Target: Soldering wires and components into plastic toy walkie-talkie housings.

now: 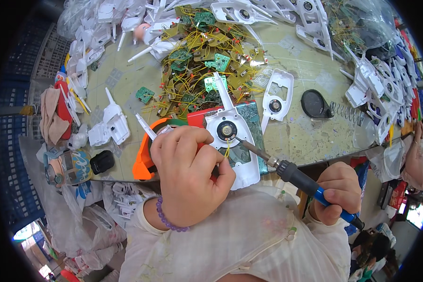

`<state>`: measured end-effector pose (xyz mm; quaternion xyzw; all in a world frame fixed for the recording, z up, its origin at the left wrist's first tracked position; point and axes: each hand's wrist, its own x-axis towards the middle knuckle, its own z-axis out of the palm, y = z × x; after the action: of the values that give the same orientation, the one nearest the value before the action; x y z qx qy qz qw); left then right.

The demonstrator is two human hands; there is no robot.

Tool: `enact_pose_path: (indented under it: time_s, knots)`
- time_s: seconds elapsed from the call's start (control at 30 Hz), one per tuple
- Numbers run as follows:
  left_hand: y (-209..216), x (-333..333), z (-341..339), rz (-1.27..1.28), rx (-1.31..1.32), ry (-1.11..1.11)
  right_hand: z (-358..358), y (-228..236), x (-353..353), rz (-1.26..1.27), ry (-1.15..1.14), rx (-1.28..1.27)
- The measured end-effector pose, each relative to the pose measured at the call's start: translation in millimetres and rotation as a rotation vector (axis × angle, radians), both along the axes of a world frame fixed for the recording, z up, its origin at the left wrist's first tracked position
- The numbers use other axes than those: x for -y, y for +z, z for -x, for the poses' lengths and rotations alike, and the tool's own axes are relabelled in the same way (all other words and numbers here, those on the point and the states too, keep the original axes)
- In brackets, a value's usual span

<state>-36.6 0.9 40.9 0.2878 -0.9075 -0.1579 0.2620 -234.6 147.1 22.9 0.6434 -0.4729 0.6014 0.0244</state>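
Observation:
My right hand (339,190) grips a soldering iron (293,174) with a blue and black handle. Its tip reaches the edge of a round speaker (227,130) set in a white plastic housing (245,174). Short yellow wires (228,151) hang at the speaker's lower edge. Close to the housing's left side is my left hand (190,174), fingers curled together, a purple bead bracelet on its wrist. What its fingertips hold is hidden. Behind them shows a white plastic piece (146,127) beside an orange plastic object (143,162). Under the housing lies a red and dark flat block (199,117).
A heap of green circuit boards with yellow wires (207,56) lies beyond the housing. White housings pile up at the far left and right (387,89). A black round lid-like piece (315,104) and a coil spring (348,113) lie at right, a clear cup (75,167) at left.

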Motion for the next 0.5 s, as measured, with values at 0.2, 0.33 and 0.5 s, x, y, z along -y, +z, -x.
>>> enact_pose_path:
  time_s: [0.2, 0.33, 0.5]
  knots:
    - [-0.5, 0.3, 1.0, 0.006, 0.02, 0.002, -0.9, -1.1, 0.9, -0.016, -0.004, -0.004]
    - [-2.8, 0.7, 0.5, 0.015, 0.014, 0.009, -1.0, -2.0, 2.0, -0.014, -0.005, -0.003]
    - [-3.8, 0.9, 0.1, 0.011, -0.018, 0.01, -2.1, -2.9, 2.6, -0.009, -0.006, 0.002]
